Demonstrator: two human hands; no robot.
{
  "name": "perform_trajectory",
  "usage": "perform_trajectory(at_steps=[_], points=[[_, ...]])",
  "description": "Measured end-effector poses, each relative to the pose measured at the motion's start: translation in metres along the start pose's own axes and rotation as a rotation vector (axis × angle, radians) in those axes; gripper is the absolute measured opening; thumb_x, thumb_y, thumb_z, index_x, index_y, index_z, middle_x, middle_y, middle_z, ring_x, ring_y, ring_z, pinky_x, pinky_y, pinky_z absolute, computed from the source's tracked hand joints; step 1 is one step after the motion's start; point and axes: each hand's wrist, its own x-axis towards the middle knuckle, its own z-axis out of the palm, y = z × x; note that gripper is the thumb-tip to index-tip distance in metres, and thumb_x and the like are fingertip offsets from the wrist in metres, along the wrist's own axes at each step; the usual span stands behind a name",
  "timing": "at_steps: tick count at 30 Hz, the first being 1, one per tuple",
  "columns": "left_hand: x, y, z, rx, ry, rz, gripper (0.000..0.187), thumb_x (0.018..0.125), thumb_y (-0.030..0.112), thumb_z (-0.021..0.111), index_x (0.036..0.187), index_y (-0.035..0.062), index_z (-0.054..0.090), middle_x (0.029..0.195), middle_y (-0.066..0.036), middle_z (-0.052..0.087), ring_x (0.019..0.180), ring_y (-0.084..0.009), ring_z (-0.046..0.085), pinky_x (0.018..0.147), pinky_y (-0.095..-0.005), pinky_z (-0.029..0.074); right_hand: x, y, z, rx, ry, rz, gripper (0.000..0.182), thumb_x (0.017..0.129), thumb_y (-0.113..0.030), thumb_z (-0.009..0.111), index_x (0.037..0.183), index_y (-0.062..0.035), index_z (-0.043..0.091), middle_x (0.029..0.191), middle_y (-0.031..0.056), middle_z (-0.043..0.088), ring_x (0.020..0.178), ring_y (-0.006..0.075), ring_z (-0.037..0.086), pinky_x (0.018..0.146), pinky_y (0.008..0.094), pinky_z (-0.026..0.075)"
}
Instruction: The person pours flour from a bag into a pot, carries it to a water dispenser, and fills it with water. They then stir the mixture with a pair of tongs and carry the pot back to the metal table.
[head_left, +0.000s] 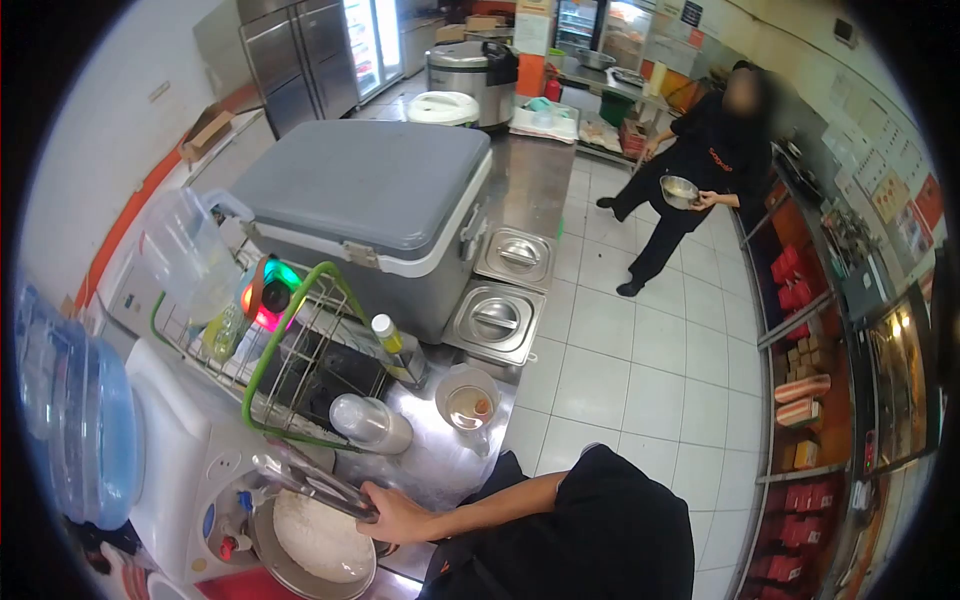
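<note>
My right hand (398,516) reaches in from the right, fingers closed around the end of long metal tongs (315,484). The tongs slant up and left across the rim of a round metal pot (362,590). White, grainy-looking food (322,537) fills much of the pot. Directly beside the pot is a white water dispenser (225,475) with a red tap (232,545) and a blue tap (245,500). My left hand is out of view.
On the counter stand a clear jug (468,402), a white-filled bottle (372,425), a green-rimmed wire basket (258,385), lidded steel pans (495,322) and a large grey cooler (365,185). Across the tiled floor (640,365), a person (715,150) holds a metal bowl (679,192).
</note>
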Motion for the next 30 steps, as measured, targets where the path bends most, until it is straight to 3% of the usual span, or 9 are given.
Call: perform_trajectory(at_steps=[3, 6, 10, 13, 16, 18, 25, 29, 30], points=[[-0.019, -0.04, 0.01, -0.401, -0.033, -0.516, 0.07, 0.082, 0.044, 0.071, 0.14, 0.0136, 0.045, 0.131, -0.011, 0.044, 0.119, -0.0276, 0.045, 0.099, -0.0473, 0.039, 0.005, 0.012, 0.006, -0.053, 0.048, -0.086, 0.05, 0.076, -0.028, 0.069, 0.107, 0.0048, 0.048, 0.091, 0.0257, 0.063, 0.085, 0.0411, 0.065, 0.075, 0.046, 0.051], [-0.029, -0.047, 0.017, -0.604, -0.057, -0.729, 0.079, 0.08, 0.053, 0.071, 0.143, 0.0161, 0.041, 0.137, -0.012, 0.04, 0.125, -0.0291, 0.041, 0.103, -0.0519, 0.036, 0.007, 0.021, 0.014, -0.081, 0.113, -0.108, 0.055, 0.074, -0.027, 0.07, 0.112, 0.0057, 0.048, 0.091, 0.0255, 0.064, 0.085, 0.0407, 0.065, 0.074, 0.0466, 0.049], [-0.042, -0.024, 0.027, -0.602, -0.331, -0.628, 0.1, 0.07, 0.073, 0.066, 0.148, 0.0221, 0.028, 0.147, -0.011, 0.028, 0.138, -0.0316, 0.023, 0.106, -0.0636, 0.026, 0.009, 0.027, 0.016, -0.118, 0.098, -0.105, 0.058, 0.075, -0.029, 0.07, 0.116, 0.0058, 0.048, 0.096, 0.0256, 0.064, 0.088, 0.0413, 0.065, 0.077, 0.0459, 0.05], [-0.049, -0.018, 0.028, -0.791, -0.21, -0.61, 0.092, 0.074, 0.069, 0.065, 0.145, 0.0202, 0.032, 0.147, -0.01, 0.03, 0.136, -0.0322, 0.029, 0.108, -0.0599, 0.028, 0.011, 0.031, 0.016, -0.097, 0.117, -0.109, 0.061, 0.076, -0.031, 0.07, 0.118, 0.0066, 0.048, 0.099, 0.0252, 0.064, 0.091, 0.0407, 0.064, 0.078, 0.0454, 0.05], [-0.051, -0.037, 0.026, -0.847, -0.331, -0.471, 0.094, 0.075, 0.07, 0.064, 0.146, 0.0178, 0.031, 0.148, -0.01, 0.03, 0.135, -0.0329, 0.031, 0.11, -0.0558, 0.029, 0.013, 0.031, 0.016, -0.148, 0.107, -0.123, 0.063, 0.077, -0.033, 0.071, 0.119, 0.0077, 0.048, 0.103, 0.0256, 0.064, 0.094, 0.0403, 0.064, 0.079, 0.0448, 0.05], [-0.053, -0.037, 0.031, -0.789, -0.307, -0.388, 0.096, 0.084, 0.07, 0.053, 0.151, 0.01, 0.021, 0.151, -0.016, 0.031, 0.137, -0.0317, 0.034, 0.115, -0.0496, 0.029, 0.013, 0.027, 0.012, -0.127, 0.098, -0.14, 0.062, 0.078, -0.035, 0.07, 0.118, 0.008, 0.049, 0.1, 0.0261, 0.065, 0.091, 0.04, 0.065, 0.078, 0.0447, 0.051], [-0.05, -0.038, 0.029, -0.788, -0.401, -0.446, 0.093, 0.084, 0.066, 0.056, 0.15, 0.0081, 0.024, 0.152, -0.016, 0.03, 0.138, -0.0325, 0.034, 0.113, -0.0509, 0.031, 0.017, -0.005, -0.009, -0.282, 0.026, -0.224, 0.055, 0.082, -0.041, 0.072, 0.108, 0.0049, 0.054, 0.082, 0.025, 0.063, 0.076, 0.0373, 0.066, 0.068, 0.0432, 0.052], [-0.048, -0.031, 0.03, -0.776, -0.416, -0.496, 0.087, 0.085, 0.058, 0.057, 0.148, 0.0062, 0.028, 0.149, -0.016, 0.034, 0.136, -0.0328, 0.037, 0.109, -0.0523, 0.036, 0.008, -0.007, -0.021, -0.441, 0.314, -0.487, 0.05, 0.081, -0.039, 0.075, 0.104, -0.0008, 0.055, 0.082, 0.0169, 0.057, 0.085, 0.0298, 0.063, 0.064, 0.0381, 0.052], [-0.046, -0.033, 0.032, -0.782, -0.458, -0.518, 0.082, 0.086, 0.053, 0.057, 0.147, 0.0063, 0.028, 0.148, -0.016, 0.036, 0.135, -0.0329, 0.038, 0.109, -0.0523, 0.037, 0.002, -0.015, -0.029, -0.463, 0.288, -0.396, 0.053, 0.082, -0.04, 0.074, 0.108, 0.0008, 0.053, 0.081, 0.0172, 0.058, 0.08, 0.0317, 0.063, 0.066, 0.0391, 0.051]])
